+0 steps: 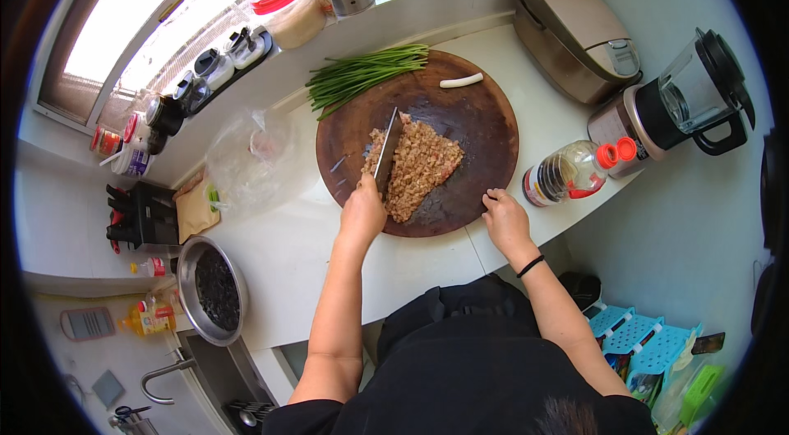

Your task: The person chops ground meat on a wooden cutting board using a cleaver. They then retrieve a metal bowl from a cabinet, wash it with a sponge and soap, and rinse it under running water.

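My left hand [363, 213] is closed round the handle of a cleaver [388, 148], whose blade stands on edge in a heap of minced meat [422, 164]. The meat lies on a round wooden chopping board [487, 127]. At the board's lower right rim rests my right hand [506, 222], its fingers curled against the edge; whether it grips the rim I cannot tell. A bundle of green chives [370, 74] lies across the board's upper left edge. Near the top of the board is a white stalk piece [461, 81].
Right of the board stand a sauce bottle [564, 173], a blender [684, 96] and a rice cooker [576, 34]. To the left are a plastic bag [249, 158], a knife block [148, 213] and a metal bowl [240, 287] of dark food, beside the sink [216, 361]. Jars line the windowsill.
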Available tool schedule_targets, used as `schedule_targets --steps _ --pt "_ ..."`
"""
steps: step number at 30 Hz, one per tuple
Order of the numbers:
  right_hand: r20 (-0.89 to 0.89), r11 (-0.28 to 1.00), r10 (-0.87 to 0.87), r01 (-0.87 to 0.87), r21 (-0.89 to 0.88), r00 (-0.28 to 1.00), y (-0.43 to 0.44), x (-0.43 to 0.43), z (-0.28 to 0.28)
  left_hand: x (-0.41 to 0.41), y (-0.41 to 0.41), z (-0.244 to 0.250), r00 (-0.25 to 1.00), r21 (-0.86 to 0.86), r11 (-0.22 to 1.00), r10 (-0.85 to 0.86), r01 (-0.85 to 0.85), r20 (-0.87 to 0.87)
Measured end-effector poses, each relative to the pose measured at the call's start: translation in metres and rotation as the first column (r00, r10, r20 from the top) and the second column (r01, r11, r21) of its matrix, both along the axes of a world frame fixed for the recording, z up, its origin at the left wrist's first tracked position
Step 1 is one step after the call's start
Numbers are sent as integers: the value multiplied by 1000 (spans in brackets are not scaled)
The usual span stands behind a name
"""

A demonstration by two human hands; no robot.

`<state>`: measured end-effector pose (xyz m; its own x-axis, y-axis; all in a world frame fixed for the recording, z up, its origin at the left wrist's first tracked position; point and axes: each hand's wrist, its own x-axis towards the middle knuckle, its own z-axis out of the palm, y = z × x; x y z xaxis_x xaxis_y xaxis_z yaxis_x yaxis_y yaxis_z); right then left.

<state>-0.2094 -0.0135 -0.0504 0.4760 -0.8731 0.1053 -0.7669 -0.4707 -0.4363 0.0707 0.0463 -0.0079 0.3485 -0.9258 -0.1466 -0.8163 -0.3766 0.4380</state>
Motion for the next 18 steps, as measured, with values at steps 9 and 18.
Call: schedule_targets --steps 9,18 --pt "17 1000 4 -4 -2 1000 1 1 1 -22 -2 18 999 -131 991 41 -41 -7" --pt "33 1000 -19 20 -22 999 -1 -1 -1 -19 -9 75 999 -122 992 -30 33 21"
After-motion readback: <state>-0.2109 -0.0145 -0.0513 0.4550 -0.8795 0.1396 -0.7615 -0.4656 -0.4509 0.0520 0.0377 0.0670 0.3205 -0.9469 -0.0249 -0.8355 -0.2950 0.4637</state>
